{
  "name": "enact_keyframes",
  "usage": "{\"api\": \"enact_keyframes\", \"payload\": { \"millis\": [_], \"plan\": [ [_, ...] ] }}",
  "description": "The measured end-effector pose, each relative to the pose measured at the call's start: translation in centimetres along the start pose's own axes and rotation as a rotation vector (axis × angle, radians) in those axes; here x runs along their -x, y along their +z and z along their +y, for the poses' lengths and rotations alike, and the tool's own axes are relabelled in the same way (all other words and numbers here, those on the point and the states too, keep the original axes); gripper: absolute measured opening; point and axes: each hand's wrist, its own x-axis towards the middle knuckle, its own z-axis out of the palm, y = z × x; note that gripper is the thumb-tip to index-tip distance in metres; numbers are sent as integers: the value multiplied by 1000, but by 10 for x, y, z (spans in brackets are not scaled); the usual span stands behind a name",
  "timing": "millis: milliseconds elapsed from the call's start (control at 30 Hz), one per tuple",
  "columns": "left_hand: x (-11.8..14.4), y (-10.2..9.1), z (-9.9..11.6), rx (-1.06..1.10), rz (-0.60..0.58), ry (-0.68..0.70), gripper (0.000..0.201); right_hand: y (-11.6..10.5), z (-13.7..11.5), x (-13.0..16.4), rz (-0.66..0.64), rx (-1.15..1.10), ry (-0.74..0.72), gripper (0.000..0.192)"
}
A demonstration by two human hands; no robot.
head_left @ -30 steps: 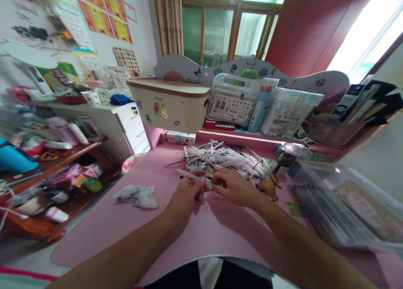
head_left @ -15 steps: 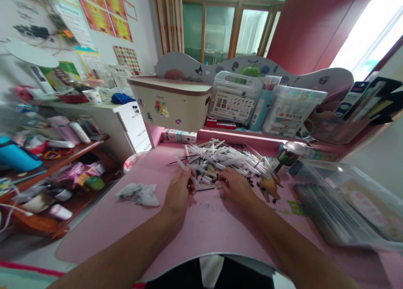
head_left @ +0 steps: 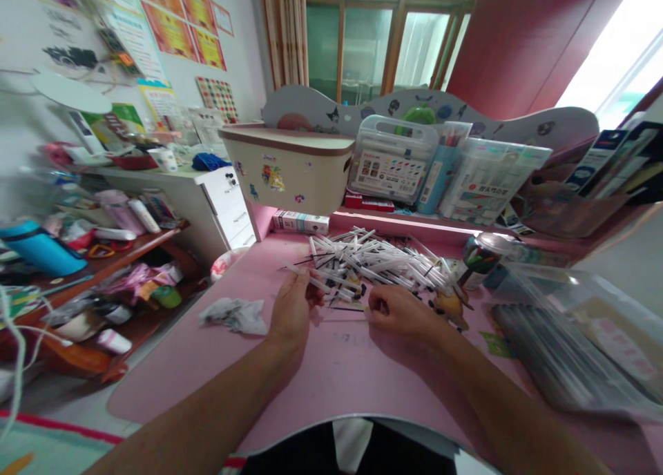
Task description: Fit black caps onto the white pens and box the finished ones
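Since half a second ago both hands have drawn slightly back from the heap, and the thin black refill now lies between them on the desk.

Largest is the pink desk top (head_left: 331, 385), with a raised pink shelf at its far edge bearing a cream lidded storage box with stickers (head_left: 290, 168) and a clear plastic marker case (head_left: 394, 161). A loose heap of white plastic pen barrels (head_left: 378, 264) lies on the desk just beyond the hands. A crumpled grey tissue (head_left: 234, 315) lies to the left, well apart from the heap.

The left hand (head_left: 291, 308) grasps one white pen barrel (head_left: 305, 278), pinched in its fingertips and pointing left and away. The right hand (head_left: 398, 309) is curled, fingers at the right end of the thin black refill (head_left: 347, 308); whether it grips it, I cannot tell.
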Motion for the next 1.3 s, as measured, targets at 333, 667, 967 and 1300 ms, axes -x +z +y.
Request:
{"api": "enact_keyframes", "payload": {
  "millis": [333, 667, 967, 1300],
  "plan": [
    [-11, -2, -1, 90, 78, -68, 19, -8, 7, -4, -45, -352, 2, 8],
    [-5, 0, -1, 84, 16, -39, 26, -4, 8, -5, -19, -341, -22, 6],
    [-6, -1, 0, 99, 24, -70, 23, -8, 3, -4, -44, -348, 20, 6],
    [-3, 1, 3, 68, -58, -53, 27, -5, 7, -6, -35, -409, 15, 8]
  ]
}}
